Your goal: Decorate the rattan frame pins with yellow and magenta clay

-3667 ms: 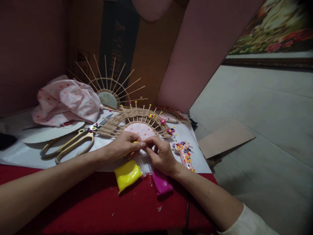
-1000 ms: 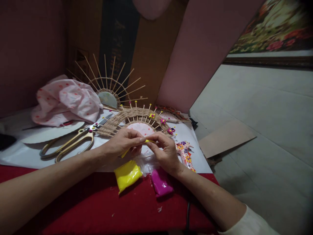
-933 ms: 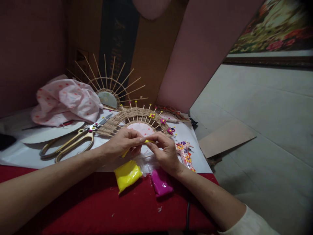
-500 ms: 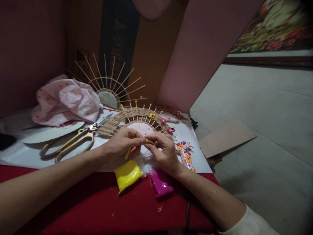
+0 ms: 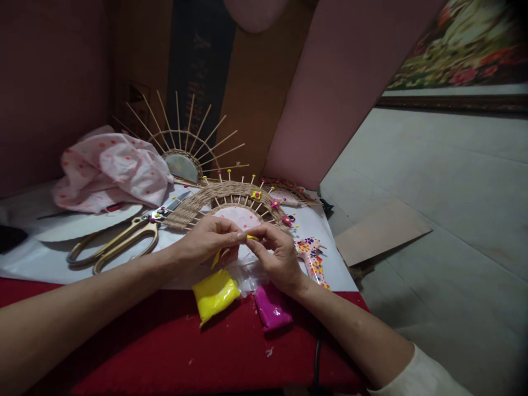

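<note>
My left hand (image 5: 212,240) and my right hand (image 5: 279,257) meet at the middle of the table, fingers closed. Between their fingertips they pinch a thin strip of yellow clay (image 5: 252,237). A yellow end also hangs below my left fingers. Just behind lies a woven twine fan (image 5: 193,204) with sticks tipped in coloured balls, clay flowers on its right side and a dotted half-round centre. Below my hands rest a bag of yellow clay (image 5: 216,297) and a bag of magenta clay (image 5: 272,309). My fingers hide part of the strip and of the fan.
Large gold-handled scissors (image 5: 119,236) lie at the left beside crumpled dotted fabric (image 5: 111,170). An unwoven stick fan (image 5: 181,168) stands behind. A flower-patterned object (image 5: 313,261) lies right of my right hand. White paper (image 5: 340,269) covers the back of the red table (image 5: 165,341).
Both hands keep nearly the same place. The yellow strip has shifted slightly between my fingers, and its hanging end looks a little changed in angle.
</note>
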Action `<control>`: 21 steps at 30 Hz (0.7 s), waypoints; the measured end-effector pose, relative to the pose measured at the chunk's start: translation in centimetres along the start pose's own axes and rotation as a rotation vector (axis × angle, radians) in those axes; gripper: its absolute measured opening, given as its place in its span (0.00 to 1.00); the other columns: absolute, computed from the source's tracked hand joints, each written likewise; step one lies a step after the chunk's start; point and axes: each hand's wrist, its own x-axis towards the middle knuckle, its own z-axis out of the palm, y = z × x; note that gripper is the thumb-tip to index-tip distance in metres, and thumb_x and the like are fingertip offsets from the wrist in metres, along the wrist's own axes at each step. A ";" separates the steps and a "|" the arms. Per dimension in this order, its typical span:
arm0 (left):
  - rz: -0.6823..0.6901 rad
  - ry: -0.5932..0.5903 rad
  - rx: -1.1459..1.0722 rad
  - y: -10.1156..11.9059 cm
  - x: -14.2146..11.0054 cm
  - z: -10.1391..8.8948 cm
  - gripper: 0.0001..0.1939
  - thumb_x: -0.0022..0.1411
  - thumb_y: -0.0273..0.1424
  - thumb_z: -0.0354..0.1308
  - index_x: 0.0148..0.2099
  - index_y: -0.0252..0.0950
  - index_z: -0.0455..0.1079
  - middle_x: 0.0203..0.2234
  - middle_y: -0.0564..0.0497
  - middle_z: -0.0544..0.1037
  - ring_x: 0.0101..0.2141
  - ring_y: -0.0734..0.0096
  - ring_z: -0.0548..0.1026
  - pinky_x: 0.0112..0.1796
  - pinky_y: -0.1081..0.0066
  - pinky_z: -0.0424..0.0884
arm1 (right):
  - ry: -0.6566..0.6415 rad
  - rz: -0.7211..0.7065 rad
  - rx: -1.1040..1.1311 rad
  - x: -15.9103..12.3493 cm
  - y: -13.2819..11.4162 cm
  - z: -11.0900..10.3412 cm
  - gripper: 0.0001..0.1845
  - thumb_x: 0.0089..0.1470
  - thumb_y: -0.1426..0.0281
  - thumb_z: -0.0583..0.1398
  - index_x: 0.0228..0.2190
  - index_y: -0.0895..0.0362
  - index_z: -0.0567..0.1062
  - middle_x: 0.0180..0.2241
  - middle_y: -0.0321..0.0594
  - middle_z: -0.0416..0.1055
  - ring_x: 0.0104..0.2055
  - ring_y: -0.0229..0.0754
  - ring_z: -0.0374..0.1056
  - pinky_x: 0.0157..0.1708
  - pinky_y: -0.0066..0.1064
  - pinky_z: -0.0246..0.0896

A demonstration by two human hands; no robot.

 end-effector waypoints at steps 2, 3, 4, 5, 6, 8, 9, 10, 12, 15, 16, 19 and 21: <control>-0.006 0.012 0.022 0.2 0.0 0.0 0.20 0.59 0.40 0.54 0.21 0.32 0.66 0.13 0.53 0.69 0.14 0.79 0.63 0.18 0.77 0.55 | 0.005 0.016 0.014 0.0 0.1 0.0 0.07 0.53 0.69 0.60 0.36 0.57 0.73 0.31 0.38 0.70 0.30 0.36 0.64 0.28 0.29 0.60; -0.010 0.017 0.023 0.2 -0.1 0.0 0.21 0.59 0.41 0.54 0.20 0.32 0.66 0.13 0.53 0.69 0.14 0.79 0.63 0.18 0.77 0.56 | 0.013 0.020 0.023 0.0 0.1 0.0 0.07 0.53 0.69 0.60 0.36 0.57 0.73 0.31 0.38 0.70 0.29 0.36 0.63 0.28 0.29 0.60; -0.015 0.020 0.017 0.3 -0.1 0.0 0.21 0.59 0.41 0.54 0.21 0.32 0.66 0.13 0.53 0.69 0.14 0.79 0.64 0.18 0.77 0.56 | 0.018 0.020 0.028 0.0 0.1 0.0 0.06 0.54 0.69 0.60 0.35 0.57 0.73 0.30 0.38 0.70 0.28 0.35 0.63 0.27 0.29 0.59; -0.017 0.024 0.009 0.3 -0.2 0.1 0.22 0.60 0.42 0.53 0.21 0.32 0.66 0.13 0.52 0.69 0.15 0.79 0.64 0.18 0.77 0.56 | 0.021 0.018 0.029 0.0 0.1 0.0 0.05 0.54 0.69 0.60 0.33 0.57 0.73 0.29 0.37 0.70 0.27 0.35 0.62 0.26 0.29 0.59; -0.017 0.025 0.001 0.4 -0.2 0.1 0.23 0.60 0.43 0.52 0.21 0.31 0.67 0.13 0.52 0.69 0.15 0.78 0.64 0.18 0.77 0.57 | 0.021 0.014 0.027 0.0 0.1 0.0 0.04 0.54 0.69 0.59 0.31 0.57 0.73 0.28 0.36 0.69 0.26 0.34 0.61 0.26 0.29 0.58; -0.019 0.032 -0.020 0.4 -0.3 0.2 0.24 0.61 0.45 0.51 0.21 0.31 0.67 0.13 0.52 0.69 0.15 0.79 0.64 0.18 0.77 0.56 | 0.022 0.004 0.016 0.1 0.1 0.0 0.04 0.54 0.69 0.59 0.30 0.57 0.73 0.27 0.36 0.69 0.26 0.34 0.61 0.26 0.29 0.58; -0.025 0.036 -0.035 0.4 -0.3 0.3 0.24 0.60 0.45 0.51 0.21 0.31 0.68 0.13 0.52 0.69 0.14 0.79 0.63 0.18 0.77 0.55 | 0.023 -0.002 0.008 0.1 0.1 -0.1 0.04 0.54 0.69 0.59 0.30 0.57 0.73 0.27 0.36 0.69 0.26 0.34 0.61 0.26 0.29 0.58; -0.031 0.040 -0.050 0.4 -0.3 0.3 0.23 0.59 0.45 0.53 0.22 0.31 0.67 0.13 0.53 0.68 0.14 0.80 0.63 0.17 0.78 0.55 | 0.023 -0.008 0.000 0.1 0.0 -0.1 0.04 0.54 0.70 0.59 0.29 0.57 0.73 0.27 0.36 0.69 0.26 0.34 0.61 0.26 0.29 0.58; -0.043 0.039 -0.053 0.5 -0.3 0.4 0.20 0.58 0.42 0.56 0.23 0.32 0.67 0.13 0.54 0.68 0.14 0.81 0.62 0.17 0.78 0.53 | 0.019 -0.018 -0.005 0.1 0.0 -0.1 0.04 0.54 0.70 0.59 0.30 0.57 0.74 0.28 0.36 0.70 0.28 0.35 0.63 0.27 0.29 0.59; -0.023 0.032 -0.010 0.7 -0.3 0.3 0.20 0.59 0.41 0.55 0.21 0.32 0.66 0.13 0.54 0.69 0.14 0.80 0.63 0.17 0.78 0.55 | 0.018 -0.008 0.023 0.1 0.1 0.0 0.07 0.53 0.69 0.61 0.36 0.57 0.73 0.31 0.38 0.71 0.30 0.36 0.64 0.28 0.29 0.61; -0.020 0.032 -0.007 0.8 -0.2 0.3 0.20 0.59 0.41 0.54 0.21 0.32 0.66 0.13 0.53 0.69 0.15 0.79 0.63 0.18 0.78 0.56 | 0.025 0.001 0.032 0.1 0.2 0.1 0.08 0.52 0.68 0.61 0.36 0.57 0.73 0.32 0.38 0.71 0.29 0.36 0.64 0.28 0.29 0.61; -0.032 0.025 -0.036 0.6 -0.3 0.2 0.20 0.59 0.43 0.54 0.23 0.32 0.67 0.14 0.53 0.70 0.15 0.78 0.65 0.18 0.77 0.58 | 0.044 0.022 0.033 0.1 0.3 0.1 0.05 0.53 0.69 0.60 0.33 0.57 0.73 0.29 0.37 0.70 0.26 0.34 0.62 0.25 0.28 0.59; -0.048 0.023 -0.053 0.4 -0.3 0.1 0.22 0.59 0.45 0.53 0.24 0.32 0.68 0.14 0.52 0.70 0.15 0.78 0.64 0.18 0.76 0.57 | 0.046 0.019 0.024 0.1 0.3 0.1 0.04 0.54 0.69 0.59 0.31 0.57 0.73 0.27 0.36 0.69 0.25 0.34 0.61 0.25 0.28 0.58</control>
